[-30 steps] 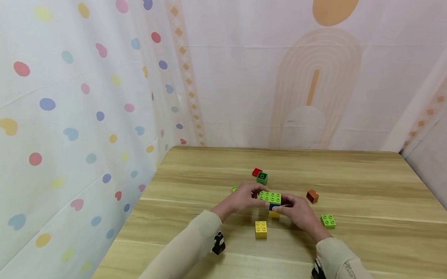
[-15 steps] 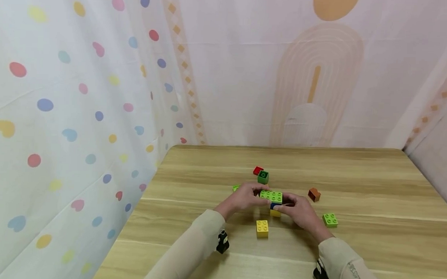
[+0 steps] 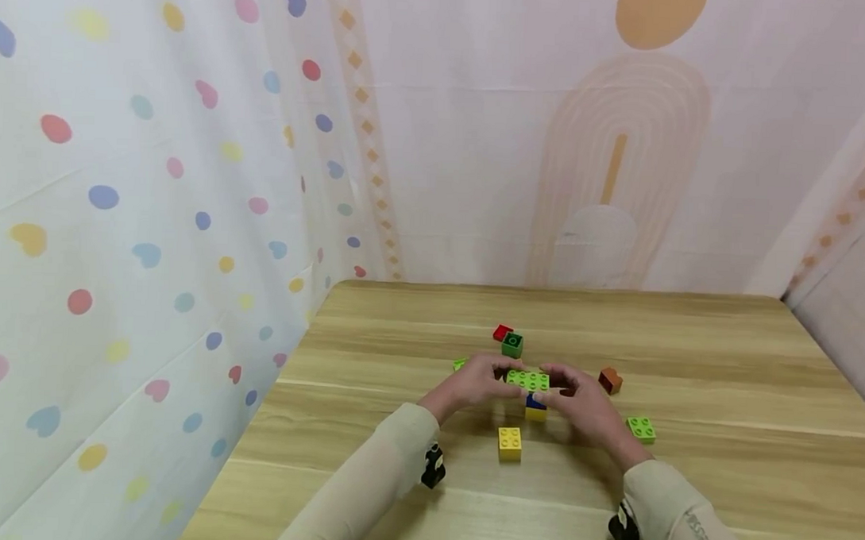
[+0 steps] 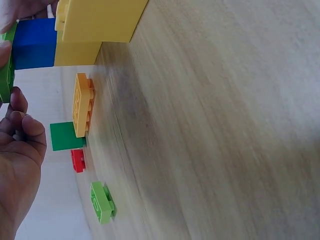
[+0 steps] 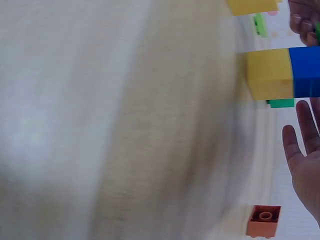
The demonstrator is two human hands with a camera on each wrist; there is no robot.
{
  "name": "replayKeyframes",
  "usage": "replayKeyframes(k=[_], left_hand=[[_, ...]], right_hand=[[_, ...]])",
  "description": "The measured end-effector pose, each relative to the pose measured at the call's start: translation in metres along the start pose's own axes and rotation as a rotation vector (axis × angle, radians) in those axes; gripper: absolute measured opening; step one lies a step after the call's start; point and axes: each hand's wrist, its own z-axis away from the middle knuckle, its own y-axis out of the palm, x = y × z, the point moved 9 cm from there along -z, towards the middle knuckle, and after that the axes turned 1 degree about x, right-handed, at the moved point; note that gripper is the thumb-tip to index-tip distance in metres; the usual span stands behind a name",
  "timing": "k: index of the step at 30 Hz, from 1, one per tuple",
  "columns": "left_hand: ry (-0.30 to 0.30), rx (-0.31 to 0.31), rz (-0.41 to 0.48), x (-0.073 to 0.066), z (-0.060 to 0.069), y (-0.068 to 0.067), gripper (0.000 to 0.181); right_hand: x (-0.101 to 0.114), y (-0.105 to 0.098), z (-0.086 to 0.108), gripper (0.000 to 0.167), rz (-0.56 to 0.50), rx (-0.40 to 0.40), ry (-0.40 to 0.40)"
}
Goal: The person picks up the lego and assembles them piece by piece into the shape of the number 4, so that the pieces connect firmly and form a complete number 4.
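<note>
A long lime green toy brick (image 3: pixel 527 379) sits crosswise on top of a blue brick (image 3: pixel 535 401), which stands on a yellow brick (image 3: pixel 535 414). My left hand (image 3: pixel 481 378) pinches the lime brick's left end. From the other side my right hand (image 3: pixel 580 398) grips its right end, thumb tip at the seam with the blue brick. In the right wrist view, the outer fingers (image 5: pixel 306 122) of the right hand are straight and apart from the stack. The lime brick's far side is hidden in the head view.
A loose yellow brick (image 3: pixel 509 444) stands in front of the stack. Behind lie a dark green brick (image 3: pixel 512 345), a red brick (image 3: pixel 503 333) and an orange brick (image 4: pixel 82 105). Small lime bricks lie left (image 4: pixel 101 202) and right (image 3: pixel 641 430), with a brown brick (image 3: pixel 611 380) at right.
My right thumb has shifted slightly up on the stack, and the right fingers have risen a little. The left hand keeps its hold on the lime brick. The head view has tilted slightly.
</note>
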Motion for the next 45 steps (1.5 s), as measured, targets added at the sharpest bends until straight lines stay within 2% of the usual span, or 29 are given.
replayKeyframes(k=[5, 10, 17, 24, 27, 30, 33, 37, 41, 45], left_hand=[[0.011, 0.012, 0.01, 0.001, 0.0, 0.002, 0.035], [0.004, 0.005, 0.004, -0.001, 0.001, 0.003, 0.035], [0.037, -0.03, -0.019, -0.004, 0.004, 0.004, 0.034], [0.02, -0.045, -0.024, -0.003, 0.007, 0.006, 0.044], [-0.024, -0.067, 0.036, 0.005, 0.009, 0.001, 0.045], [-0.059, -0.128, 0.089, 0.015, 0.01, -0.012, 0.045], [-0.065, -0.191, 0.091, 0.023, 0.011, -0.026, 0.045], [-0.069, -0.229, 0.083, 0.03, 0.013, -0.039, 0.048], [-0.056, -0.242, 0.086, 0.035, 0.013, -0.042, 0.046], [-0.034, -0.228, 0.063, 0.041, 0.009, -0.037, 0.041]], right_hand=[[0.003, -0.004, 0.0, 0.048, 0.02, -0.007, 0.012], [0.002, -0.004, 0.001, 0.049, 0.026, -0.003, 0.026], [0.006, -0.004, 0.002, 0.048, 0.086, 0.009, -0.013], [0.006, -0.006, 0.003, 0.048, 0.12, 0.018, -0.028], [0.006, -0.006, 0.003, 0.05, 0.12, 0.024, -0.017], [0.005, -0.005, 0.001, 0.051, 0.108, 0.028, -0.001], [0.004, -0.006, 0.0, 0.052, 0.097, 0.032, 0.016], [0.001, -0.008, -0.001, 0.051, 0.104, 0.034, 0.03], [0.0, -0.009, -0.001, 0.052, 0.102, 0.037, 0.033], [-0.002, -0.009, -0.001, 0.053, 0.091, 0.042, 0.041]])
